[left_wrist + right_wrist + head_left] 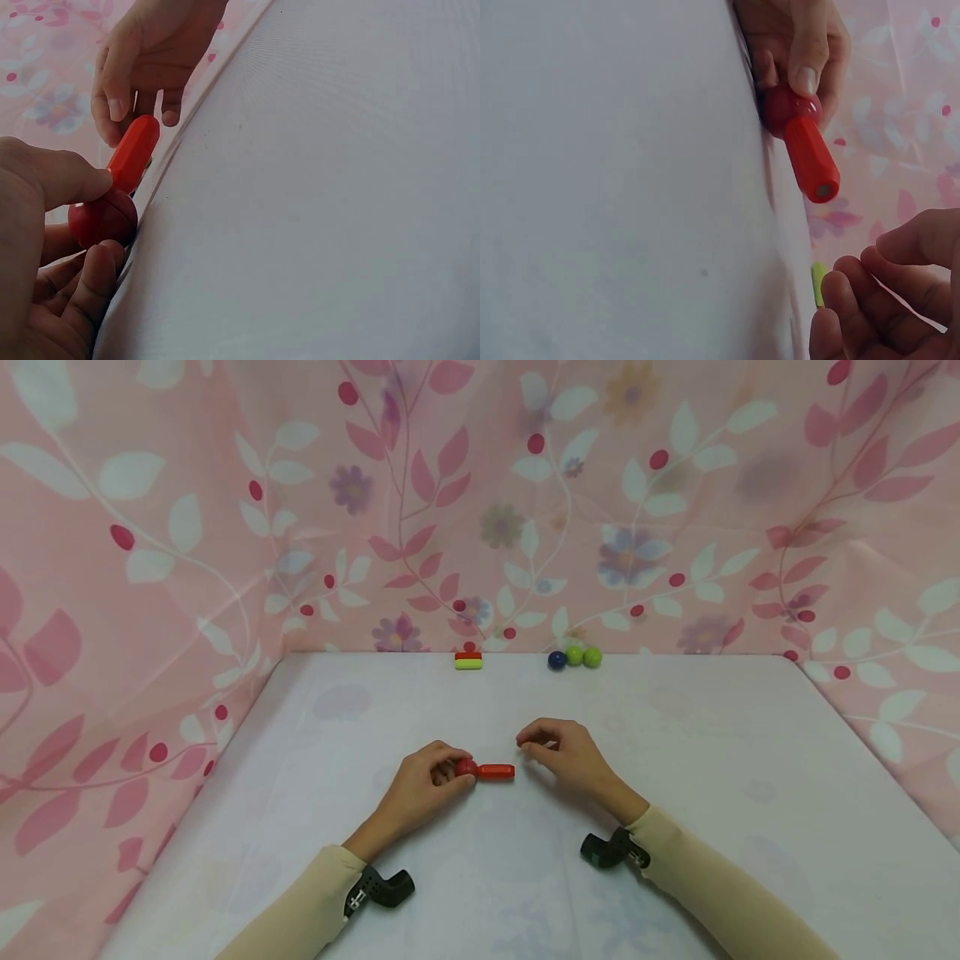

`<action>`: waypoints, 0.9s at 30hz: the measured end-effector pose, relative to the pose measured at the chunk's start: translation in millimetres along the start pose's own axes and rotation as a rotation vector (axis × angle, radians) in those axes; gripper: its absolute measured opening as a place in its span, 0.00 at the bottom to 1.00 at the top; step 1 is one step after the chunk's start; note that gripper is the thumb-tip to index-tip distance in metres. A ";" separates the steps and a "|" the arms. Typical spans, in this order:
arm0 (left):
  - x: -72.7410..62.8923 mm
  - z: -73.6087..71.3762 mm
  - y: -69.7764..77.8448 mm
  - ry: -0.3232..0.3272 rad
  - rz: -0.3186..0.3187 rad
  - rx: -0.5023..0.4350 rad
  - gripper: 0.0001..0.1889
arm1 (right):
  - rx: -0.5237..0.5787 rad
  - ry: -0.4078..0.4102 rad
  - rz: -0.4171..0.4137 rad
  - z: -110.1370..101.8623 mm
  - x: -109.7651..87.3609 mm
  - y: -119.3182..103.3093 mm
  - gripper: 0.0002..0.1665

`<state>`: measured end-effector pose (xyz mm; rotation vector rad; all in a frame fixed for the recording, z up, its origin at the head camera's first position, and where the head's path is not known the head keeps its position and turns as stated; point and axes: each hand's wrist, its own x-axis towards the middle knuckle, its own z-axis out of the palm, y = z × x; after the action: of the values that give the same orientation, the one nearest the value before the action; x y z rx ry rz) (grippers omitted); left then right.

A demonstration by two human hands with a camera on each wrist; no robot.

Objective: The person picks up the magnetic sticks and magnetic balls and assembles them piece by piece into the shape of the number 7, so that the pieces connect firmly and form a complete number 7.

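Note:
My left hand (423, 787) pinches a glossy red ball (101, 219) between thumb and fingers, over the middle of the white-covered table. Attached to the ball is an orange-red faceted stick (497, 772), which points to the right. A small grey disc shows in the stick's free end in the right wrist view. Just beyond that end is my right hand (572, 762), apart from the stick. Its fingers bend loosely with the thumb near them, and nothing shows between them in the right wrist view (900, 292).
Along the back edge of the table (675, 710) lie a red stick (468, 655) and a yellow-green stick (468, 665), side by side. Right of them sit a dark blue ball (557, 660) and two green balls (592, 657). A pink floral curtain (480, 510) stands behind and along the sides.

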<state>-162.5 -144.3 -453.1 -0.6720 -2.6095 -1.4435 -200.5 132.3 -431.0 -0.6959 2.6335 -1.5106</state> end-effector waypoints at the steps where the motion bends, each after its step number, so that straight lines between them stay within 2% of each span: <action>1: -0.2 -0.1 -0.1 0.000 -0.002 0.000 0.13 | -0.005 0.003 0.000 -1.4 1.4 0.0 0.08; 14: -0.5 -0.9 0.6 -0.003 0.018 -0.017 0.13 | -0.068 0.076 -0.014 -24.0 21.3 12.2 0.08; 21: -0.3 -0.2 0.2 -0.008 0.013 -0.012 0.13 | -0.122 0.128 0.037 -37.7 32.7 21.5 0.09; 27: -0.6 -0.2 -3.1 -0.006 0.014 -0.010 0.13 | -0.166 0.168 0.044 -47.7 45.5 25.2 0.10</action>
<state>-163.2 -146.1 -455.6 -0.6954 -2.5978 -1.4539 -262.1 164.1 -417.8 -0.5361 2.9037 -1.4099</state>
